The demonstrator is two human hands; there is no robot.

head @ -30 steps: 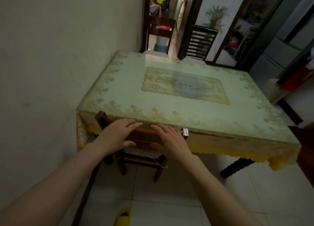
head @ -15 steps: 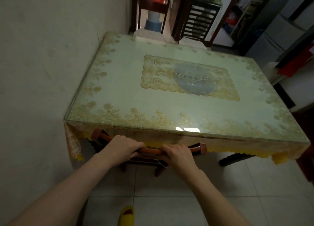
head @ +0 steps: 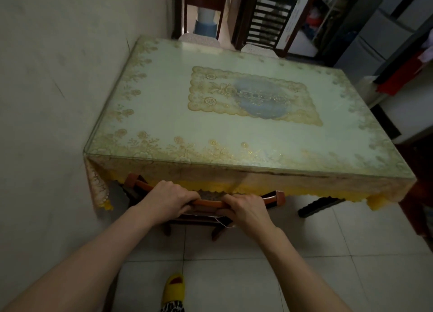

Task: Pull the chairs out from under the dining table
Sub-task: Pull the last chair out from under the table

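A reddish-brown wooden chair (head: 278, 198) sits tucked under the near edge of the dining table (head: 234, 133), which has a glass top over a pale green and gold cloth. Only the chair's curved top rail and two rear legs show; the seat is hidden under the cloth's yellow fringe. My left hand (head: 171, 199) is closed over the left part of the top rail. My right hand (head: 246, 209) grips the rail just to the right of it. At the table's far edge two more chair seats (head: 199, 39) peek out.
A plain wall runs close along the table's left side. A dark carved table leg (head: 321, 206) stands at the right on the tiled floor. My yellow slipper (head: 174, 288) is behind the chair. Dark chair backs (head: 269, 18) and a doorway lie beyond the table; cabinets at the right.
My hands went from resting flat on the chair's top rail to wrapped tightly around it. The view tilted down and closer, and more of the rail shows beyond the cloth's edge.
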